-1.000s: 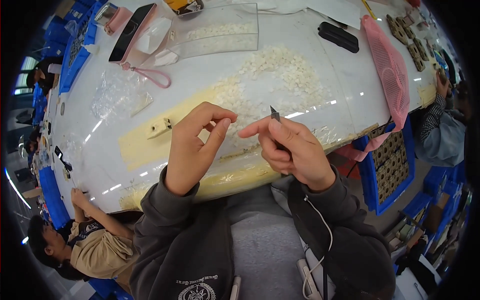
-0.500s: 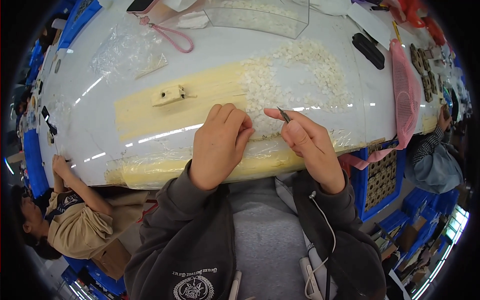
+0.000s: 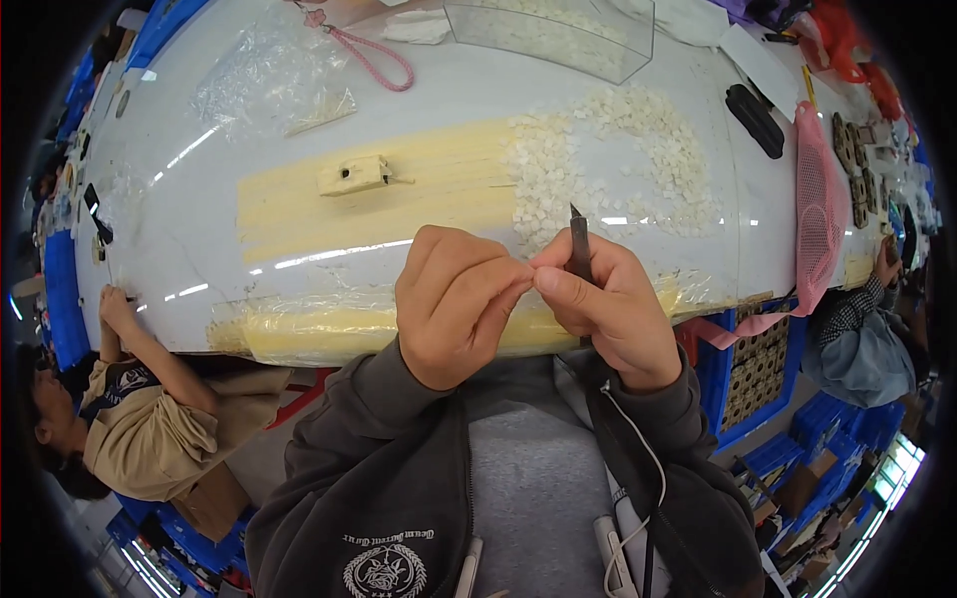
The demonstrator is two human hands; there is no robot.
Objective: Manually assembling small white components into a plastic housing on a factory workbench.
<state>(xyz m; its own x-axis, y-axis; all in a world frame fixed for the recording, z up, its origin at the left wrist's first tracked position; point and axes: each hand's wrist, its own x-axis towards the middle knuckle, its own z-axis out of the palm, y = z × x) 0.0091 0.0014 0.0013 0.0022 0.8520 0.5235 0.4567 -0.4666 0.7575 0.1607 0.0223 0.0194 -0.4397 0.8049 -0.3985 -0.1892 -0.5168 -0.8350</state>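
Worktop (image 3: pixel 299 199): a long white surface under clear film, with a pale yellow band running along its middle and near edge.
Clear tray (image 3: pixel 553 30): a transparent box at the far edge, holding small white pieces.
Pink mesh bag (image 3: pixel 819 204): draped over the right end of the worktop.
Heap of white pieces (image 3: pixel 608 159): small pale squares spread right of centre, just beyond the hands.
Plastic bag (image 3: pixel 264 85): clear, crumpled, near the far left corner, beside a pink cord (image 3: pixel 371 58).
Left hand (image 3: pixel 454 304): curled at the near edge, thumb and forefinger pinched narrowly against the right fingertips; whatever is pinched is too small to tell.
Right hand (image 3: pixel 613 309): closed around the dark tool, fingertips meeting the left hand's.
Black case (image 3: pixel 755 120): oblong, lying toward the far right.
Yellow block (image 3: pixel 354 174): small, with a hole, on the yellow band left of centre.
Dark tool (image 3: pixel 578 244): slim and pointed, held upright in the right hand above the near edge.
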